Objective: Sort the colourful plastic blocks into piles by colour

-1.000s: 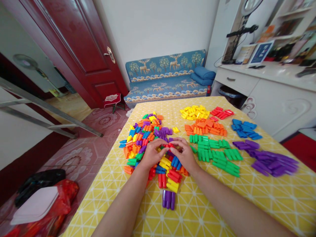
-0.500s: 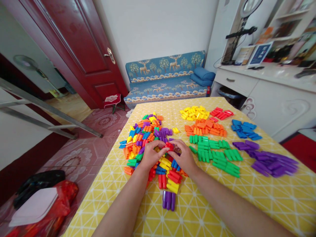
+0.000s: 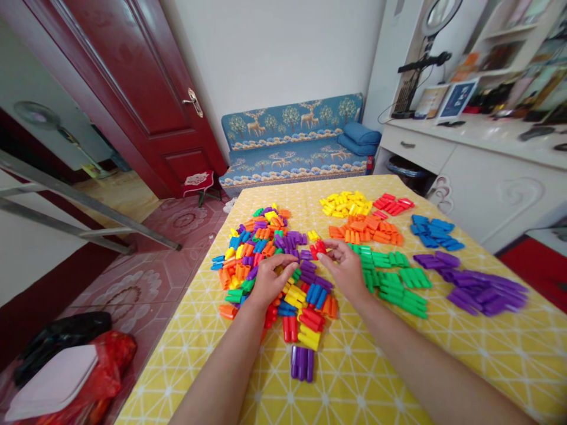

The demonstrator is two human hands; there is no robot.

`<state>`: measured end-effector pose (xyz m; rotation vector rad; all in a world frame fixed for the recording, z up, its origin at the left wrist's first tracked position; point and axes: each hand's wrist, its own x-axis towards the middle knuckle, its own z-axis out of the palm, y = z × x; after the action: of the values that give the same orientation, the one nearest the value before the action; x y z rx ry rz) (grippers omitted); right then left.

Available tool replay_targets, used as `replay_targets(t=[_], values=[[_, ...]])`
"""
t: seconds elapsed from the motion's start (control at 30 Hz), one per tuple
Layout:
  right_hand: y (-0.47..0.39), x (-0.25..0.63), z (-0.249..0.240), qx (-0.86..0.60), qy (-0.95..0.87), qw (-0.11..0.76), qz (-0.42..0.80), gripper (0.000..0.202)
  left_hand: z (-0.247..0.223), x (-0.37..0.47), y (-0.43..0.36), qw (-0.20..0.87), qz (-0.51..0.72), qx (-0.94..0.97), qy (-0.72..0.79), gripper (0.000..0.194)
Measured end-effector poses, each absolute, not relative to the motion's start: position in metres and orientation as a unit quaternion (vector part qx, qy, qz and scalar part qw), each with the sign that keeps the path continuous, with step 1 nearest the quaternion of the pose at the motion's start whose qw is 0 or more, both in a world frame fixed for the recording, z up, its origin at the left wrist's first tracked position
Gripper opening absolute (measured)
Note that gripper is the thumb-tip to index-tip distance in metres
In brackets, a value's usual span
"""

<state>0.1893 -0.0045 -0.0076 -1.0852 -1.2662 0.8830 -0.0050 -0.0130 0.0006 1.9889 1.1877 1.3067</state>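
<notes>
Between the thumb and fingers of my right hand (image 3: 346, 267) is a red plastic toy block (image 3: 317, 249) made of joined tubes. It is held above the table, to the right of the mixed pile. My left hand (image 3: 272, 277) hovers over the mixed-colour pile of blocks (image 3: 261, 245), thumb and index finger curved with a gap between them and nothing visible there. Purple blocks (image 3: 290, 241) lie just beyond my left fingertips. Green blocks (image 3: 383, 271) lie right of my right hand, which partly covers that group.
Sorted groups of yellow (image 3: 348, 204), orange (image 3: 367, 229), red (image 3: 393, 204), blue (image 3: 436, 232) and purple blocks (image 3: 487, 289) lie on the right of the patterned tablecloth (image 3: 354, 378). A purple block (image 3: 302, 363) lies nearest me. A sofa (image 3: 287, 153) stands behind the table.
My hands have moved apart. The red block, earlier between both hands, has gone right and slightly away from me in my right hand; my left has let go.
</notes>
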Motion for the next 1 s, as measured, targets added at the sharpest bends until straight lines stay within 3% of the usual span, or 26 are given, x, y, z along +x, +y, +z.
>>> replay_targets(t=[0.17,0.27,0.37,0.57,1.0], values=[[0.028,0.229,0.008,-0.484,-0.469,0.656,0.341,0.037,0.000,-0.006,-0.011,0.240,0.464,0.732,0.437,0.016],[0.058,0.263,0.013,-0.512,-0.478,0.652,0.291,0.038,-0.001,-0.006,-0.010,0.239,0.458,0.735,0.439,0.015],[0.094,0.305,0.013,-0.567,-0.510,0.607,0.225,0.033,-0.001,-0.006,-0.010,0.240,0.457,0.736,0.438,0.015],[0.158,0.387,0.008,-0.778,-0.452,0.432,0.067,0.022,0.001,-0.006,-0.010,0.242,0.453,0.732,0.448,0.016],[0.186,0.425,-0.007,-0.837,-0.388,0.383,0.038,0.025,0.003,-0.006,-0.012,0.233,0.446,0.734,0.457,0.014]])
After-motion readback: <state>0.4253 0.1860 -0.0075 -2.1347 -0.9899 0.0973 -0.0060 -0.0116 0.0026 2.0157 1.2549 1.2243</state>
